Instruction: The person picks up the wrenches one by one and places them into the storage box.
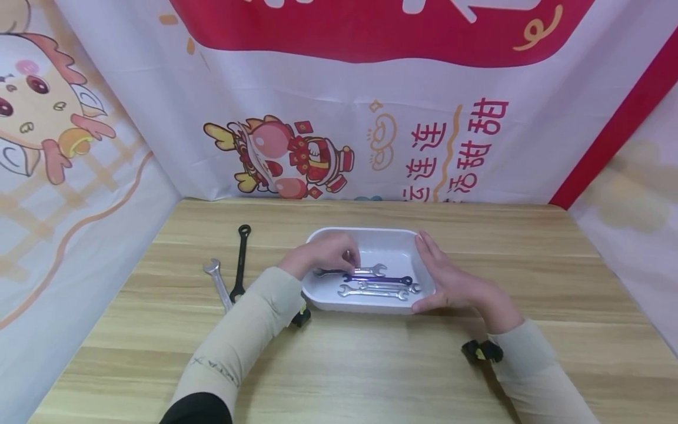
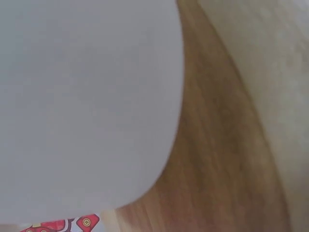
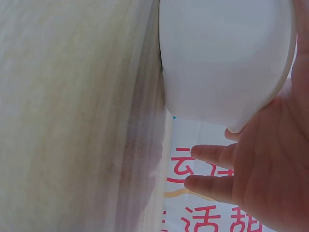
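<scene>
A white plastic tray [image 1: 391,246] sits mid-table with several wrenches in it. My left hand [image 1: 327,254] reaches in over the tray's left end, its fingers curled round a silver open-end wrench [image 1: 371,271]. In front of that lie a blue wrench [image 1: 378,280] and two more silver wrenches [image 1: 375,292]. My right hand [image 1: 446,278] lies flat against the tray's right side with straight fingers. The right wrist view shows the palm [image 3: 273,169] beside the tray wall [image 3: 227,58]. The left wrist view shows only the tray's white wall [image 2: 87,106] up close.
A long black wrench [image 1: 241,262] and a shorter silver wrench [image 1: 218,284] lie on the wooden table [image 1: 371,365] left of the tray. Printed fabric walls [image 1: 339,118] close in the back and both sides.
</scene>
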The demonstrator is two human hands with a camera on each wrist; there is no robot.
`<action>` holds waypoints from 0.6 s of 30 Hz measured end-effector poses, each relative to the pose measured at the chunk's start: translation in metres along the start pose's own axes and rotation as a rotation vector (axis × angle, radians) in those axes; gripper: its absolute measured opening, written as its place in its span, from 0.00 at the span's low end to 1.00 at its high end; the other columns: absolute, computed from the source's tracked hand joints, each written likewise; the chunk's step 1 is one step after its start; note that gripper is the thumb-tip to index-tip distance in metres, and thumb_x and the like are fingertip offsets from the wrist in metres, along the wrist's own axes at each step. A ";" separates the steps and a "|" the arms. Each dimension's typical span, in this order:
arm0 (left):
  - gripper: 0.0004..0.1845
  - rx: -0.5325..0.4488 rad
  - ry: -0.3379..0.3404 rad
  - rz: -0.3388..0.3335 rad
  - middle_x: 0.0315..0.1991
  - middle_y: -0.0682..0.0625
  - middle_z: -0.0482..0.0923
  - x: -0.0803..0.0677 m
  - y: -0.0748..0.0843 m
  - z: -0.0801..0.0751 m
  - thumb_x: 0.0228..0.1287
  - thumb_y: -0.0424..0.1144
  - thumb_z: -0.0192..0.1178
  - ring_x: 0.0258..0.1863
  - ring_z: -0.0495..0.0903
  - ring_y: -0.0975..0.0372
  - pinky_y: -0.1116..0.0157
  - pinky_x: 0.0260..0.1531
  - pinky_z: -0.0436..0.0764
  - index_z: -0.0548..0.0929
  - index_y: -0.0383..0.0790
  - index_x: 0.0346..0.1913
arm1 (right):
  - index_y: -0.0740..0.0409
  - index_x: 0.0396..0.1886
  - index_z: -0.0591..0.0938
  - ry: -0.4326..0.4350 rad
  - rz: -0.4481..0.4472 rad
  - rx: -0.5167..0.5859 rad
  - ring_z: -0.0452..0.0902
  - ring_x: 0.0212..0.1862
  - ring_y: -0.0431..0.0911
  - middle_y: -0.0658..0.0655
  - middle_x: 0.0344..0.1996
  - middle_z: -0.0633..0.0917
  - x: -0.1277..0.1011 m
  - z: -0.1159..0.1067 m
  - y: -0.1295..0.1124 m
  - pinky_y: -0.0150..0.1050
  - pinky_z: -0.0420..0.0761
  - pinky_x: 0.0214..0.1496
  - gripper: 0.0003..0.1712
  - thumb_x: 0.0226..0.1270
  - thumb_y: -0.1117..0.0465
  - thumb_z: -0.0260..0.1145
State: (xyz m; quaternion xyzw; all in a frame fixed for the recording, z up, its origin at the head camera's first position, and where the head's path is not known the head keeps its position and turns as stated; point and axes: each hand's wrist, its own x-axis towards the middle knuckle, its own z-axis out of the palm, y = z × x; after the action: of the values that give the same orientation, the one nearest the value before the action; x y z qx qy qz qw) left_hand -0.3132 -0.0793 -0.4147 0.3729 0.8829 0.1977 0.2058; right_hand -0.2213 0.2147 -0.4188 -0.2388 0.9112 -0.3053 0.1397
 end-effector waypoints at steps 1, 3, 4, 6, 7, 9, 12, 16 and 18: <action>0.06 -0.002 -0.001 -0.001 0.35 0.58 0.85 -0.001 0.000 -0.001 0.62 0.37 0.68 0.38 0.81 0.67 0.67 0.47 0.81 0.90 0.48 0.41 | 0.57 0.79 0.28 -0.001 -0.004 0.001 0.25 0.80 0.64 0.58 0.78 0.23 0.000 0.000 0.000 0.65 0.44 0.77 0.84 0.43 0.37 0.81; 0.07 0.005 0.002 0.002 0.35 0.58 0.85 -0.003 0.002 -0.003 0.63 0.37 0.68 0.38 0.81 0.67 0.67 0.45 0.81 0.90 0.48 0.43 | 0.57 0.79 0.28 -0.001 -0.009 -0.001 0.25 0.79 0.65 0.58 0.78 0.23 0.000 0.000 0.001 0.65 0.44 0.77 0.84 0.43 0.37 0.81; 0.07 0.012 0.006 0.000 0.35 0.59 0.85 -0.004 0.003 -0.004 0.64 0.38 0.67 0.38 0.81 0.67 0.68 0.45 0.81 0.89 0.48 0.43 | 0.57 0.79 0.28 0.000 -0.009 0.000 0.25 0.79 0.65 0.58 0.78 0.23 0.000 0.000 0.001 0.65 0.44 0.77 0.84 0.43 0.37 0.81; 0.07 0.022 0.018 -0.001 0.36 0.59 0.85 -0.008 0.004 -0.007 0.65 0.40 0.66 0.38 0.81 0.67 0.67 0.44 0.81 0.89 0.48 0.44 | 0.57 0.79 0.28 0.002 -0.010 0.002 0.25 0.79 0.65 0.58 0.78 0.22 0.000 0.000 0.001 0.65 0.44 0.77 0.85 0.42 0.37 0.81; 0.08 0.021 0.025 -0.004 0.37 0.59 0.85 -0.011 0.005 -0.009 0.65 0.41 0.66 0.38 0.81 0.67 0.67 0.44 0.81 0.89 0.48 0.45 | 0.57 0.79 0.28 0.003 -0.009 0.004 0.25 0.79 0.64 0.57 0.78 0.22 0.000 0.000 0.001 0.65 0.44 0.77 0.85 0.42 0.37 0.81; 0.09 0.015 0.043 0.002 0.38 0.58 0.85 -0.017 0.004 -0.013 0.66 0.42 0.65 0.40 0.81 0.67 0.67 0.45 0.82 0.89 0.47 0.46 | 0.57 0.79 0.28 0.006 -0.014 0.005 0.25 0.79 0.65 0.57 0.78 0.22 -0.001 0.001 0.002 0.65 0.45 0.77 0.84 0.42 0.37 0.81; 0.10 -0.008 0.073 0.003 0.40 0.57 0.85 -0.029 0.003 -0.019 0.66 0.42 0.65 0.42 0.82 0.66 0.65 0.48 0.82 0.88 0.46 0.48 | 0.58 0.79 0.28 0.007 -0.019 0.006 0.25 0.79 0.65 0.58 0.78 0.23 -0.001 0.001 0.002 0.66 0.45 0.77 0.84 0.43 0.38 0.81; 0.11 -0.015 0.109 -0.011 0.42 0.57 0.85 -0.046 0.001 -0.026 0.66 0.41 0.65 0.44 0.82 0.66 0.63 0.51 0.82 0.87 0.45 0.50 | 0.58 0.79 0.29 0.004 -0.025 0.011 0.25 0.79 0.66 0.59 0.78 0.23 0.000 0.001 0.002 0.67 0.45 0.76 0.84 0.43 0.38 0.81; 0.12 -0.013 0.118 -0.027 0.43 0.56 0.85 -0.055 0.000 -0.029 0.66 0.42 0.65 0.45 0.82 0.65 0.61 0.53 0.82 0.87 0.45 0.50 | 0.58 0.79 0.28 0.002 -0.025 0.012 0.25 0.79 0.67 0.59 0.78 0.23 0.000 0.001 0.002 0.67 0.45 0.76 0.84 0.44 0.38 0.81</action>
State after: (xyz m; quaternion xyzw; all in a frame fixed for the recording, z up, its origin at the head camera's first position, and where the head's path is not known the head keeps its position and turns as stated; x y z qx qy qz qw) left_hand -0.2927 -0.1253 -0.3785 0.3472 0.8972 0.2222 0.1585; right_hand -0.2219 0.2157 -0.4209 -0.2491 0.9064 -0.3127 0.1364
